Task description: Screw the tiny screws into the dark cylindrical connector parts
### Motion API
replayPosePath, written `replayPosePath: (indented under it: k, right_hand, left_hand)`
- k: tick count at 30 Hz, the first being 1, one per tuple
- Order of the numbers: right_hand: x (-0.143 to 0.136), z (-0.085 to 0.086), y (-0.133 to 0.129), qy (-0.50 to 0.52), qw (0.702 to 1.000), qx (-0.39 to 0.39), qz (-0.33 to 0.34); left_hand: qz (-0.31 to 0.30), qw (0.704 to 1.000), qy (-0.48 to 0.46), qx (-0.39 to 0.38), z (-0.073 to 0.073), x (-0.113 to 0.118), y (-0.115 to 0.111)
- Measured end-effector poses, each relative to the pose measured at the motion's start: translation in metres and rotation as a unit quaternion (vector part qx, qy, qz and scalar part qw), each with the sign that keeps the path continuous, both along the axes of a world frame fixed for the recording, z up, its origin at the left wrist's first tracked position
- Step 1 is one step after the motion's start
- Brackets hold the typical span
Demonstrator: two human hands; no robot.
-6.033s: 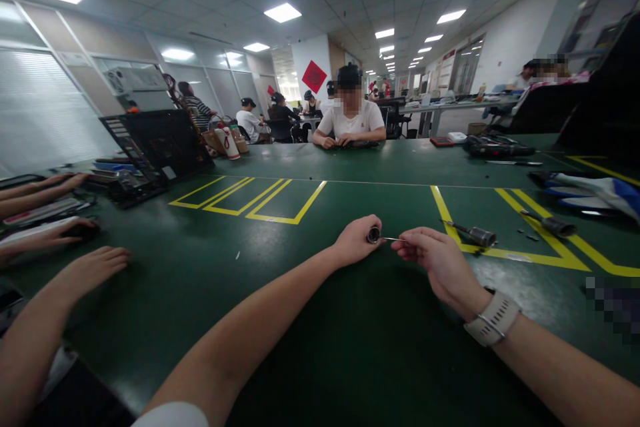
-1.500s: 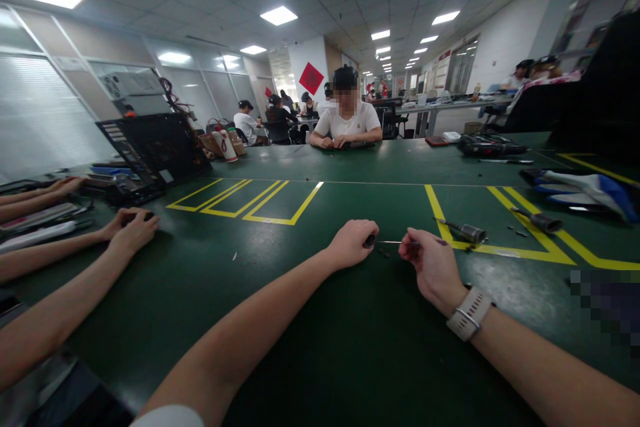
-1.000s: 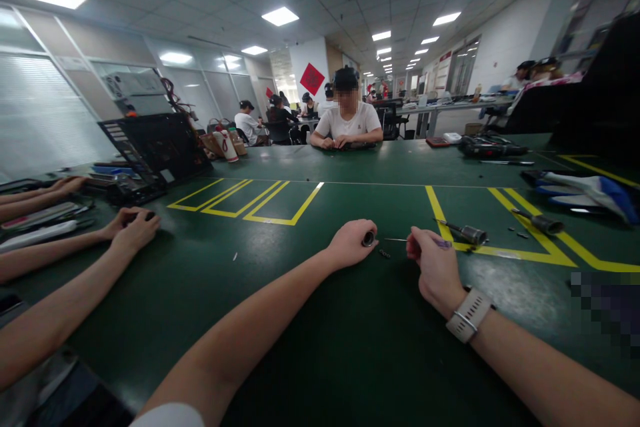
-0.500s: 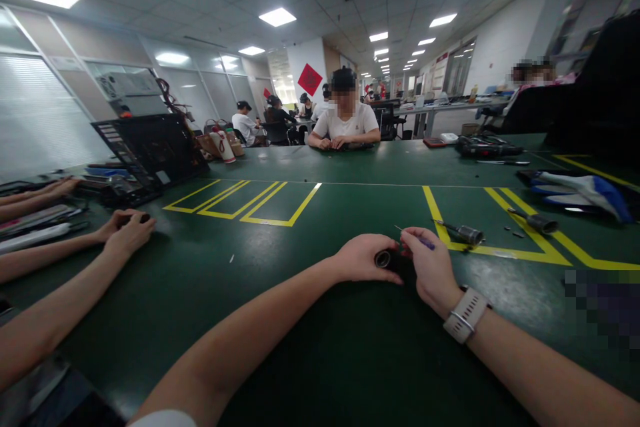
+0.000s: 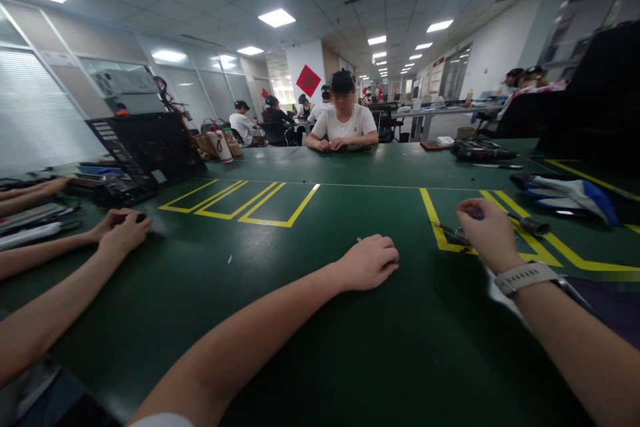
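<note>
My left hand (image 5: 373,261) rests on the green tabletop, back up and fingers curled. A small light tip (image 5: 359,240) pokes out past its knuckles; whatever else the hand encloses is hidden. Raised over the right side of the table, my right hand (image 5: 489,228) is closed round a small purple-handled screwdriver (image 5: 479,213), its shaft out of sight. Just beside and partly behind that hand lies a metal cylinder part with a thin shaft (image 5: 454,233). A second such cylinder part (image 5: 535,225) lies to the right of it.
Yellow tape outlines (image 5: 265,220) mark the green table (image 5: 280,293). Blue-and-white gloves (image 5: 575,195) and a dark tool bundle (image 5: 485,150) lie at right. A co-worker's hands (image 5: 120,228) are at left, near a black computer case (image 5: 150,147). Another person (image 5: 345,121) sits opposite.
My right hand has moved away rightward, over the metal cylinder parts, with the screwdriver. My left hand has turned palm down; the dark cylinder with a metal ring is out of sight.
</note>
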State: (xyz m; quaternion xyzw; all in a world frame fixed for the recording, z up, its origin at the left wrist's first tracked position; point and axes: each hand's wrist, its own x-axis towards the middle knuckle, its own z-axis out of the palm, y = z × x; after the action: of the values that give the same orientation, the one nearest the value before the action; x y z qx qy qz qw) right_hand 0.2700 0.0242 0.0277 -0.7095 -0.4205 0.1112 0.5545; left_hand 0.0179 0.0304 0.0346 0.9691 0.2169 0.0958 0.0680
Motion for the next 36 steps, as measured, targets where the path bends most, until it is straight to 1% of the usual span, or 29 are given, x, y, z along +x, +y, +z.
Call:
replayPosePath:
  k: [3, 5, 7, 10, 12, 15, 18, 20, 23, 26, 28, 30, 33, 36]
  right_hand:
    - [0.014, -0.015, 0.0, -0.019, 0.998, -0.066, 0.01]
    - [0.014, -0.022, 0.0, -0.029, 0.995, -0.087, 0.031]
    - [0.011, -0.026, 0.001, -0.042, 0.993, -0.097, 0.053]
    - [0.003, -0.024, -0.001, -0.061, 0.99, -0.103, 0.072]
    - [-0.005, -0.019, -0.008, -0.067, 0.989, -0.101, 0.087]
    - [-0.024, -0.012, -0.028, -0.065, 0.984, -0.096, 0.135]
    - [-0.051, -0.009, -0.053, -0.062, 0.975, -0.087, 0.194]
    - [-0.069, -0.01, -0.07, -0.065, 0.964, -0.086, 0.245]
    - [-0.094, -0.012, -0.091, -0.074, 0.946, -0.085, 0.304]
    - [-0.114, -0.014, -0.108, -0.119, 0.912, -0.113, 0.375]
    - [-0.126, -0.014, -0.118, -0.14, 0.897, -0.129, 0.4]
    - [-0.134, -0.014, -0.126, -0.151, 0.88, -0.133, 0.429]
    - [-0.142, -0.016, -0.134, -0.16, 0.847, -0.145, 0.485]
    - [-0.144, -0.022, -0.135, -0.169, 0.837, -0.142, 0.5]
  left_hand:
    - [-0.004, 1.0, 0.006, -0.009, 0.0, 0.0, 0.002]
    - [-0.006, 1.0, 0.004, -0.012, -0.001, 0.0, 0.005]
    - [-0.007, 1.0, 0.0, -0.005, -0.003, 0.0, 0.009]
    - [0.013, 1.0, -0.008, 0.017, -0.006, 0.0, 0.02]
    - [0.05, 0.998, -0.013, 0.019, -0.007, -0.001, 0.029]
    - [0.106, 0.994, -0.02, 0.006, -0.009, -0.003, 0.047]
    - [0.133, 0.991, -0.031, -0.002, -0.012, 0.001, 0.063]
    - [0.143, 0.989, -0.036, -0.008, -0.013, 0.008, 0.072]
    - [0.146, 0.988, -0.036, -0.02, -0.012, 0.026, 0.082]
    - [0.132, 0.99, -0.032, -0.04, -0.01, 0.047, 0.087]
    - [0.116, 0.991, -0.027, -0.054, -0.009, 0.06, 0.089]
    - [0.094, 0.993, -0.022, -0.067, -0.007, 0.072, 0.089]
    - [0.056, 0.996, -0.013, -0.075, -0.005, 0.093, 0.084]
    - [0.013, 0.997, -0.006, -0.074, -0.005, 0.116, 0.074]
